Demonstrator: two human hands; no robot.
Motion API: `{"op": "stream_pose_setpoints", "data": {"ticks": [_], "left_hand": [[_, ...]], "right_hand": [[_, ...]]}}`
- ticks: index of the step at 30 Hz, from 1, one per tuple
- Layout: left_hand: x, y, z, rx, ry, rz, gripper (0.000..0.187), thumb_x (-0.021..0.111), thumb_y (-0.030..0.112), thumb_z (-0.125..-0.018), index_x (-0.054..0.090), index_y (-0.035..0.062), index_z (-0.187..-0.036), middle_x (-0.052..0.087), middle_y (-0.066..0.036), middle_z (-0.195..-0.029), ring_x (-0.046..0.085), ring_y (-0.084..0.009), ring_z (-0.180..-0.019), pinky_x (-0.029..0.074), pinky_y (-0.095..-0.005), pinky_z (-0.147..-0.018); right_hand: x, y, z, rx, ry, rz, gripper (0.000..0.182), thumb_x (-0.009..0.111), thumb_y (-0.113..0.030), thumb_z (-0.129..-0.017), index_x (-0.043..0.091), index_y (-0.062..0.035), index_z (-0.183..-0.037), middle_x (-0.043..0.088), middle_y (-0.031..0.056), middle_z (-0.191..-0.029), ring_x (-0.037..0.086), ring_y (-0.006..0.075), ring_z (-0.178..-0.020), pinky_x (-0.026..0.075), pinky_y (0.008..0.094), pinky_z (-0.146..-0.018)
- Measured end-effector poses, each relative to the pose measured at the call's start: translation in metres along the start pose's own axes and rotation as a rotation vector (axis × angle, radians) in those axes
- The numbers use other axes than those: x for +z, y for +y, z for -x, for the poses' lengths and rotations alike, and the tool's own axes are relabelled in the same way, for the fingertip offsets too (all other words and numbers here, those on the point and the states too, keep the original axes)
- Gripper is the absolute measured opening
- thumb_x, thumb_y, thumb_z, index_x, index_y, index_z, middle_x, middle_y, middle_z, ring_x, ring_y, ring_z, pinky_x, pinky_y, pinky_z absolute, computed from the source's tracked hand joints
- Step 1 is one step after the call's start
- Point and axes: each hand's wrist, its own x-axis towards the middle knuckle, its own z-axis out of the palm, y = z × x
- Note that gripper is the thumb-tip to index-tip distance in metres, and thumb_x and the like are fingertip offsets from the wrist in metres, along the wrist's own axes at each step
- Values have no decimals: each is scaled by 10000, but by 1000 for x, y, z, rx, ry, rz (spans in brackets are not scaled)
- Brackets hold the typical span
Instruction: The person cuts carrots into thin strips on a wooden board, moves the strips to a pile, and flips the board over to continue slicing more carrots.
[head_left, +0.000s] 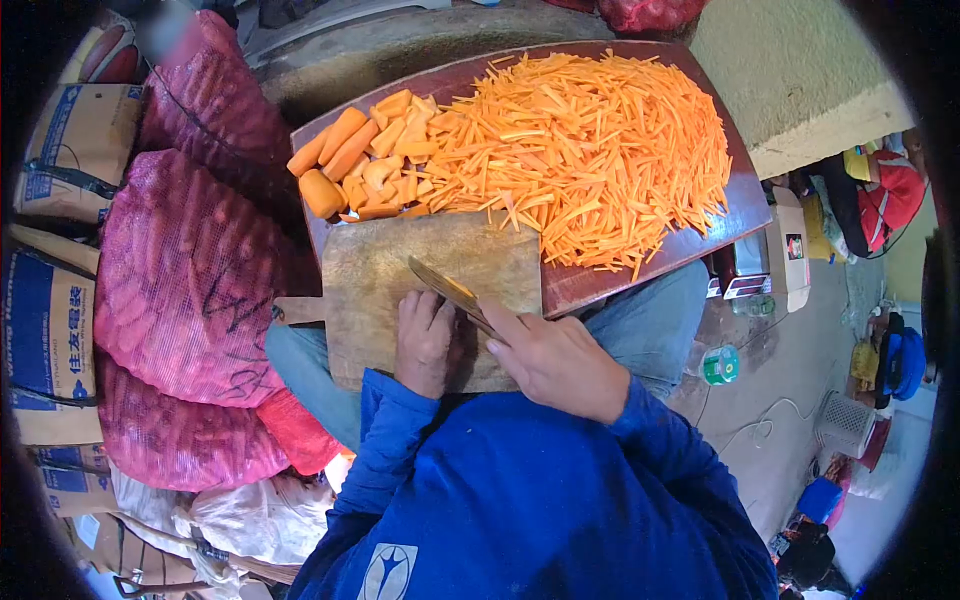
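Observation:
My right hand [560, 362] grips a knife [446, 286], its blade pointing up and left over a worn wooden cutting board [375, 268]. Beside the blade, my left hand [424, 340] rests on the board with its fingers curled down. Whatever lies under those fingers is hidden from me. Past the board's far edge, a large heap of carrot strips [600, 140] covers the right of a dark red wooden table [748, 205]. Peeled carrot pieces [345, 140], some whole and some cut into chunks, are piled at the left of that heap.
Pink mesh sacks [185, 280] bulge at my left, in front of stacked cardboard boxes [50, 330]. A concrete ledge [800, 80] stands at the far right. On the floor to the right are a green round container [720, 365] and a grey basket [845, 422].

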Motion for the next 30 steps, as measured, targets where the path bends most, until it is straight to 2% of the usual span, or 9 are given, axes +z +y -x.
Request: {"op": "stream_pose_setpoints", "data": {"ticks": [3, 10, 15, 18, 22, 28, 30], "left_hand": [[-3, 5, -1, -18, 11, 3, 395, 749, -5, -714, 712, -21, -1107, 652, -174, -1124, 597, -386, -985, 497, -474, -837], [-2, 8, -3, -22, 40, 15, 353, 730, -31, -755, 713, -18, -1107, 646, -174, -1088, 593, -388, -968, 485, -481, -816], [-5, 12, -1, -38, 62, 14, 325, 716, -43, -752, 717, -15, -1077, 648, -167, -1064, 593, -389, -952, 479, -480, -805], [-6, 13, -4, -39, 62, 29, 311, 711, -51, -747, 720, -13, -1056, 651, -164, -1049, 593, -391, -942, 476, -480, -804], [0, 5, -3, 12, 109, 13, 332, 706, -47, -730, 722, -8, -1060, 651, -163, -1044, 591, -390, -938, 474, -483, -810], [-4, 9, 2, -59, 18, -6, 335, 712, -30, -726, 725, -2, -1060, 639, -156, -1044, 587, -376, -950, 473, -476, -824], [-4, 9, 2, -45, 33, -1, 344, 719, -24, -729, 728, -1, -1073, 634, -154, -1042, 584, -373, -954, 469, -475, -825]], "right_hand": [[-24, -16, 22, 76, -59, -14, 521, 603, -239, -1077, 420, -43, -1522, 724, 212, -917, 726, 454, -795, 578, 547, -652], [-2, -5, 3, 48, -32, 12, 505, 604, -250, -1076, 442, -50, -1510, 727, 198, -920, 729, 442, -786, 578, 553, -645], [-26, -18, 25, 81, -76, 10, 437, 615, -239, -1071, 468, -33, -1427, 722, 200, -885, 722, 447, -758, 574, 549, -626], [-2, -5, 14, 58, -38, 17, 452, 612, -253, -1074, 470, -35, -1445, 724, 203, -892, 725, 441, -762, 572, 552, -630], [-4, -6, 2, 14, -34, -22, 493, 612, -261, -1074, 451, -40, -1485, 728, 205, -900, 727, 442, -774, 570, 558, -634], [-13, -16, 24, 102, -107, 8, 462, 621, -245, -1071, 461, -22, -1443, 726, 212, -903, 727, 441, -785, 567, 547, -624], [-1, -12, 9, 88, -87, -22, 495, 637, -248, -1063, 472, -17, -1468, 714, 249, -940, 713, 462, -833, 565, 562, -696]]}}
